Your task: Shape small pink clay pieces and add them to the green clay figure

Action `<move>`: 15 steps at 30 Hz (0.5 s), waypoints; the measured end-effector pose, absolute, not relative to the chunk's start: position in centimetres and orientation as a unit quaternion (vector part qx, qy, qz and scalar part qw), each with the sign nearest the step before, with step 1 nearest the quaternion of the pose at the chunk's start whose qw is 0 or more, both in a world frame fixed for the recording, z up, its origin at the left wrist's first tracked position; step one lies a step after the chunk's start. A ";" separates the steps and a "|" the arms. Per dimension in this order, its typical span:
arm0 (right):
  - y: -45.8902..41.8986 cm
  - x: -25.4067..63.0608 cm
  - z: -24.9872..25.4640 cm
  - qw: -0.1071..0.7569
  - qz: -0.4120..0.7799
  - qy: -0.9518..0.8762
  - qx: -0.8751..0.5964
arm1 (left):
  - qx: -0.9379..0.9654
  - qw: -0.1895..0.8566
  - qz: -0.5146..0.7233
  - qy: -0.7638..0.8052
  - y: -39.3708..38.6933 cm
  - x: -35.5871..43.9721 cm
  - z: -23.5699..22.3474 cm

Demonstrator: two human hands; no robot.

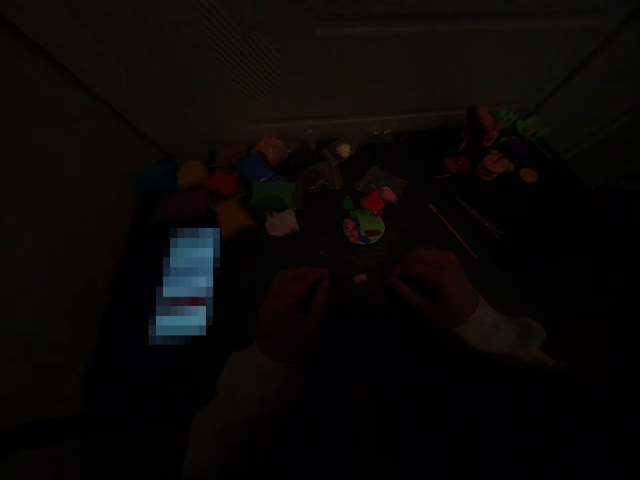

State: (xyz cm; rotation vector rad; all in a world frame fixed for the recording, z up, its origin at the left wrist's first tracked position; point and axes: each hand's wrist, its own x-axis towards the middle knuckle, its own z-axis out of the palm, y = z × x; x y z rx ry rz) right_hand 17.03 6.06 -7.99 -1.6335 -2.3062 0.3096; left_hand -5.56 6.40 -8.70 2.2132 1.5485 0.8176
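Observation:
The scene is very dark. My left hand [290, 317] is over the dark table with thumb and fingers drawn together in a pinch; a tiny speck may be at the fingertips, but I cannot make it out. Opposite it, my right hand [437, 287] is curled with its fingertips together, and whatever they hold is hidden. Between the hands lie small pink clay pieces [360, 279], touched by neither. Just beyond them sits a round green clay base [364, 230] bearing pink flowers [352, 231], a brown piece [373, 233] and a red cap-like shape [373, 200].
Several coloured clay packets [273, 195] lie at the back left. A lit phone [186, 287], its screen blurred, lies left. To the right are a pink stick tool [453, 230] and a thin metal tool [480, 217]. Colourful clay figures [495, 163] stand back right by the wall.

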 end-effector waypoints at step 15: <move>7.9 14.5 -8.1 0.158 0.145 -0.788 -0.577 | 0.843 0.082 0.238 0.475 5.5 -3.8 -9.5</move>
